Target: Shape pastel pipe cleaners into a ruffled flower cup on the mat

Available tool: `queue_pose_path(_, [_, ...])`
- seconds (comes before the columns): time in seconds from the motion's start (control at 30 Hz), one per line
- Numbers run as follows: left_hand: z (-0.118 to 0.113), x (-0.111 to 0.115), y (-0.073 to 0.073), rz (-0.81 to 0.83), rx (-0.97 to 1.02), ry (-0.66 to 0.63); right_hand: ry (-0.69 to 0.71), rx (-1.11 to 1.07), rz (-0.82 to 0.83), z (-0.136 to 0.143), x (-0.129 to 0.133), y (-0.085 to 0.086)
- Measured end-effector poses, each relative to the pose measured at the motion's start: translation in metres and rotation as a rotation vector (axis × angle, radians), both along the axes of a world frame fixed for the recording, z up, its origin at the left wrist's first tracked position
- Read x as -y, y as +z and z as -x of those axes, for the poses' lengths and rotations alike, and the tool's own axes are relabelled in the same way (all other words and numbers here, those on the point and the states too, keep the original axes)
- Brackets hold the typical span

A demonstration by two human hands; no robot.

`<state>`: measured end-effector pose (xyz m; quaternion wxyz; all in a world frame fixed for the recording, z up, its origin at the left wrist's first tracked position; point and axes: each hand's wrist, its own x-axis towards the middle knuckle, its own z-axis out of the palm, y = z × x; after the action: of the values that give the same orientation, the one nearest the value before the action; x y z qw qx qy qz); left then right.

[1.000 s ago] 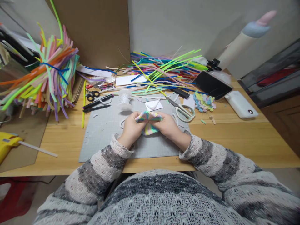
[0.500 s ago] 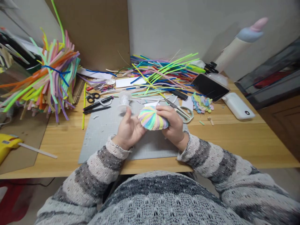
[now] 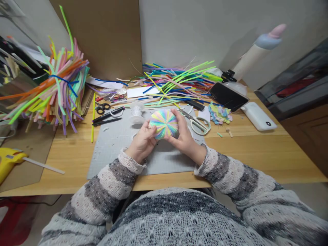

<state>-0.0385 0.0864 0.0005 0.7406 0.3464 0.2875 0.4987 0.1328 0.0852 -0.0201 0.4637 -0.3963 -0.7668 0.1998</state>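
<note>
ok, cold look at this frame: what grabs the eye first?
The pastel striped ball, held between the left hand and the right hand over the grey cutting mat. Next, the big splayed bundle of coloured strips at far left, and the loose strips heaped along the wall behind the white-handled scissors.

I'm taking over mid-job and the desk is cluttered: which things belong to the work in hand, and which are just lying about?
In hand:
- pastel striped ball, held between left hand and right hand
- grey cutting mat beneath them

Lying about:
- white-handled scissors
- black scissors
- loose pipe cleaners
- bundled pipe cleaners
- yellow glue gun
- phone
- white power bank
</note>
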Motion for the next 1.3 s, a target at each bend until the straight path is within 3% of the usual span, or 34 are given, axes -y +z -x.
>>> queue_pose_path(0.2, [0.000, 0.001, -0.006, 0.076, -0.017, -0.161, 0.065, 0.097, -0.018, -0.004, -0.009, -0.001])
queue_pose_path(0.6, [0.002, -0.006, -0.004, 0.084, 0.102, -0.119, 0.040, 0.152, -0.081, -0.002, -0.016, -0.005])
queue_pose_path(0.8, [0.003, -0.011, -0.009, 0.066, 0.149, -0.096, -0.011, 0.351, -0.100, -0.001, -0.010, 0.003])
queue_pose_path(1.03, [0.007, -0.010, -0.006, 0.100, 0.243, -0.146, -0.082, 0.547, -0.253, 0.001, -0.009, 0.014])
queue_pose_path(1.2, [0.008, -0.011, -0.006, 0.130, 0.222, -0.118, -0.071, 0.536, -0.214, 0.001, -0.013, 0.010])
queue_pose_path(1.3, [0.010, -0.016, -0.006, 0.186, 0.154, -0.076, -0.019, 0.349, -0.085, -0.001, -0.018, 0.004])
